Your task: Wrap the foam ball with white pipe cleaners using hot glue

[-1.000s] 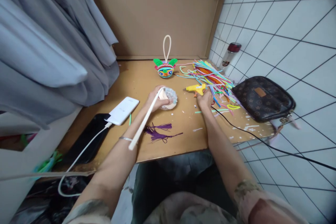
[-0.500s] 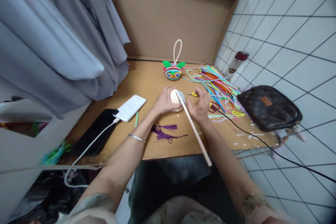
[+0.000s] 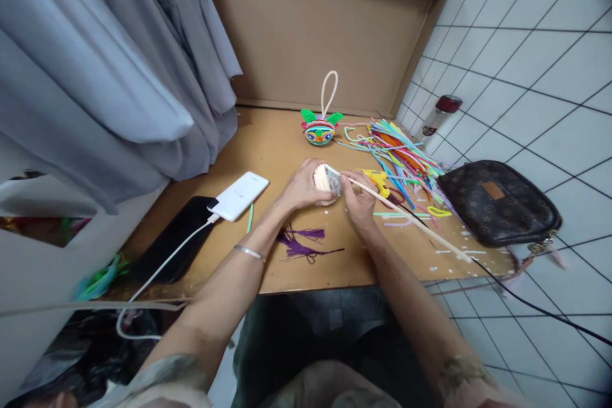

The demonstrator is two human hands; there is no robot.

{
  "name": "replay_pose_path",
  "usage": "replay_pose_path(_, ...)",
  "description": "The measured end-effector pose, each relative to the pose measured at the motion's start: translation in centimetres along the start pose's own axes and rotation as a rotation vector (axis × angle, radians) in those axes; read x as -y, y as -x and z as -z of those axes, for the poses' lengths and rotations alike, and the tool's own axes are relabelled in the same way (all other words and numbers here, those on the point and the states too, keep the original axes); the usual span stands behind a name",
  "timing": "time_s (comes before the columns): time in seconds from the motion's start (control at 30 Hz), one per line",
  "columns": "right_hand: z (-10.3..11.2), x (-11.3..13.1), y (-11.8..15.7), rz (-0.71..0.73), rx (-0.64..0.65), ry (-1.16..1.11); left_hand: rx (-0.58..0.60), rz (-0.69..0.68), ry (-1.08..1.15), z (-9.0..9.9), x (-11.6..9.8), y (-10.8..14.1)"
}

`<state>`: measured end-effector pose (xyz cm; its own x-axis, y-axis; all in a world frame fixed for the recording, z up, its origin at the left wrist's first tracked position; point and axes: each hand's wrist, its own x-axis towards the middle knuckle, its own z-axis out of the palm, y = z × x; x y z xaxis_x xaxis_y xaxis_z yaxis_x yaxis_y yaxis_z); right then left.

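Note:
My left hand [image 3: 305, 186] is wrapped round a small round piece [image 3: 327, 182], partly covered in cream strips with a grey side facing right. A long cream strip [image 3: 421, 224] runs from that piece out to the lower right. My right hand [image 3: 359, 199] pinches this strip close to the piece, fingers closed. Just behind my right hand lies a yellow glue gun [image 3: 377, 180] on the table. Purple tassels [image 3: 303, 242] rest below my hands. Behind them sits a colourful animal-face ornament [image 3: 319, 129] with green ears and a cream loop.
On the right are a bundle of coloured strips [image 3: 401, 150], a dark patterned pouch [image 3: 500, 203] and a red-capped bottle [image 3: 440, 116]. A white power bank [image 3: 239, 196] and black phone-like slab [image 3: 176, 239] lie left. Cardboard [image 3: 315, 25] stands behind; grey cloth [image 3: 143, 64] hangs left.
My right hand has closed on the strip near the round piece. The strip's free end has swung from pointing down toward me to the right. The glue gun shows more fully.

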<state>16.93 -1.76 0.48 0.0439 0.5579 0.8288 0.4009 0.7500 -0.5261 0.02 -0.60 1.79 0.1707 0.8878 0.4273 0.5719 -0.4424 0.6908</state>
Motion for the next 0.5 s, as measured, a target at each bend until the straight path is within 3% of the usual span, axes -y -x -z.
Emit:
replay_pose_path(0.13, -0.16, 0.05, 0.02, -0.118, 0.026, -0.058, 0.007, 0.018, 0.013, 0.18, -0.14, 0.04)
replay_pose_path(0.5, 0.05, 0.60, 0.20, -0.112, 0.085, -0.091, 0.058, 0.017, 0.055, 0.22, -0.77, 0.19)
